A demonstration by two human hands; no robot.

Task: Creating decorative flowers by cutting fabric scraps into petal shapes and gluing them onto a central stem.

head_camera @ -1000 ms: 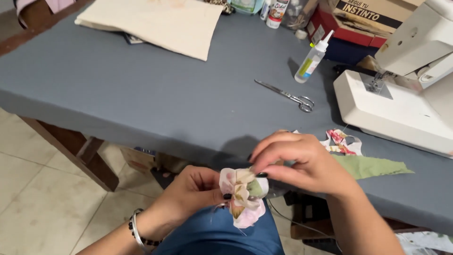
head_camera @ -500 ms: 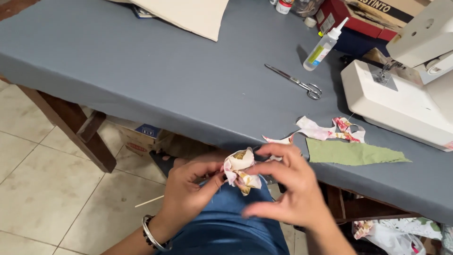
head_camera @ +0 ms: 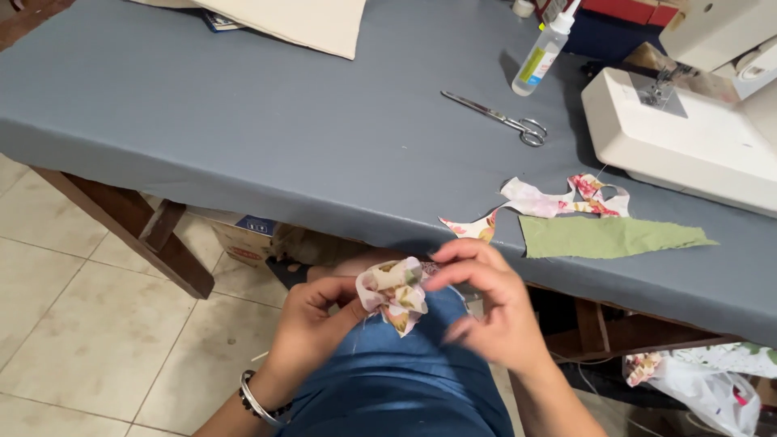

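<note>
A small gathered bundle of floral fabric (head_camera: 394, 293) sits over my lap, below the table's front edge. My left hand (head_camera: 312, 320) pinches it from the left side, a bracelet on that wrist. My right hand (head_camera: 486, 299) touches the bundle's right side with its fingertips, the other fingers spread and blurred. A thin thread seems to run down from the bundle, though it is hard to make out.
The grey-covered table (head_camera: 243, 137) carries scissors (head_camera: 498, 120), a glue bottle (head_camera: 544, 53), a white sewing machine (head_camera: 688, 137), floral fabric scraps (head_camera: 550, 201), a green fabric strip (head_camera: 607, 236) and a cream cloth (head_camera: 299, 20). A cardboard box (head_camera: 243, 236) sits under the table; a plastic bag (head_camera: 696, 380) lies at the lower right.
My hands and the fabric bundle have dropped lower, away from the table edge. My right hand shifted from covering the bundle to touching its right side. The view moved closer to the table.
</note>
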